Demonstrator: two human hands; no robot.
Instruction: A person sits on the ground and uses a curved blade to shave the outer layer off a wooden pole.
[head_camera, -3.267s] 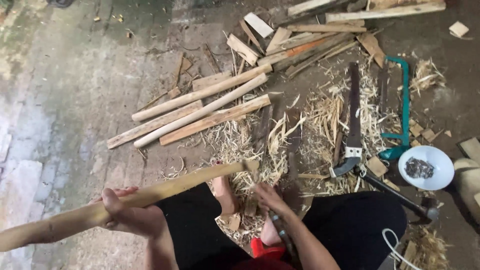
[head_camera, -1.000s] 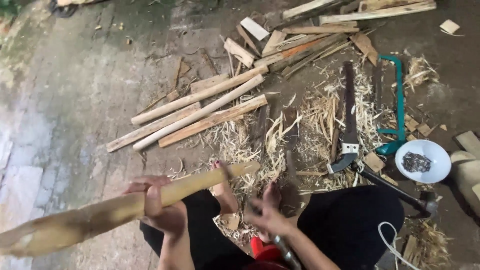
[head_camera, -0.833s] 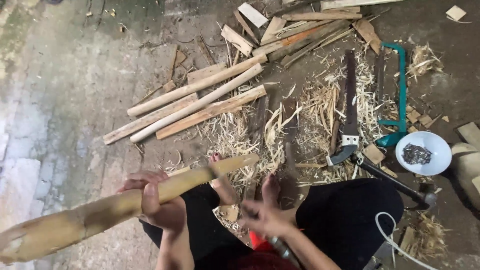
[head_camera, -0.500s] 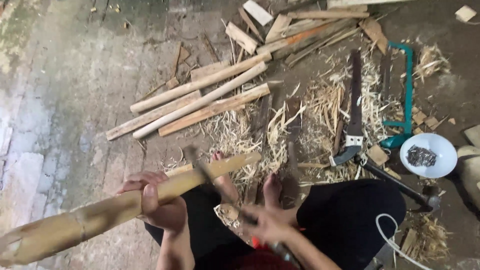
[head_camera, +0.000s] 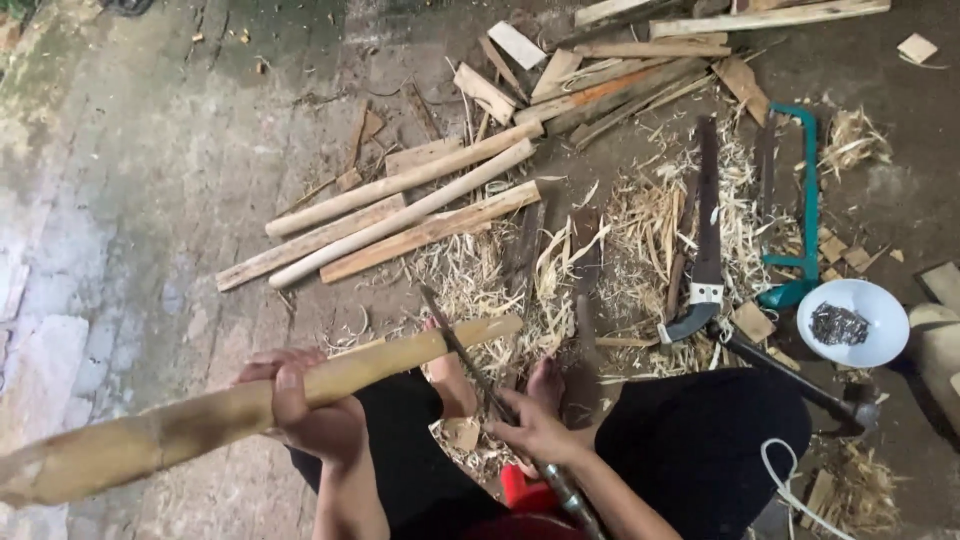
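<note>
Head view. The left hand (head_camera: 310, 415) was clenched around a long, pale yellow-brown bamboo pole (head_camera: 250, 410), fingers (head_camera: 288, 390) wrapped over its top. The pole ran from the lower left edge of the frame up to the right, its cut end lying above the person's black-trousered knees, over a bed of pale wood shavings (head_camera: 480, 290) on the grey concrete floor (head_camera: 120, 200).

The right hand (head_camera: 535, 432) was closed on the handle of a dark, narrow-bladed knife (head_camera: 465, 355). The blade slanted up and to the left and crossed the pole close to its cut end; whether the edge had entered the wood could not be told.

Beyond the shavings lay several split wooden billets and two rounded wooden staves (head_camera: 400, 205), side by side and touching. To the right lay a black-bladed handsaw with a curved handle (head_camera: 705, 240), and just beside it a teal-framed bow saw (head_camera: 805, 200). A white round bowl holding small dark nails (head_camera: 852, 322) stood near the right edge. A dark-handled hammer (head_camera: 800, 385) lay between the bowl and the right knee.
</note>
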